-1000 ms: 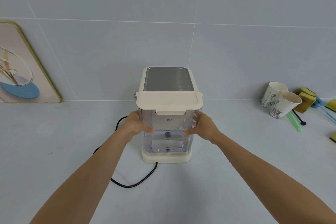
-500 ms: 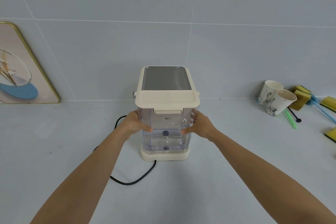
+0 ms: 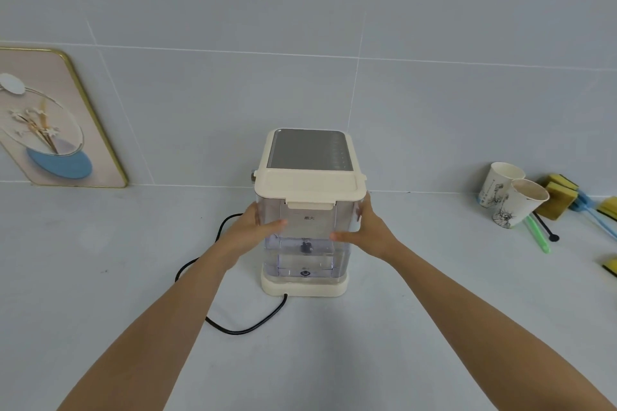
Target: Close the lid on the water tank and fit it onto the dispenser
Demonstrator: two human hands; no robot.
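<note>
A clear plastic water tank (image 3: 307,227) stands upright on the cream base of the dispenser (image 3: 305,289), against the dispenser's body with its grey top panel (image 3: 309,152). The tank's cream lid (image 3: 309,185) lies flat and closed on top, its front latch down. My left hand (image 3: 248,232) presses the tank's left side, thumb across the front. My right hand (image 3: 365,232) holds the right side the same way. The tank's bottom sits down in the base.
A black power cord (image 3: 233,327) loops from the base over the white counter at front left. A framed picture (image 3: 50,120) leans on the tiled wall at left. Two paper cups (image 3: 514,198), yellow sponges (image 3: 557,192), a green stick and a blue brush lie at right.
The tank has sunk lower onto the base between my hands. Both hands stay on its sides. The view has shifted slightly.
</note>
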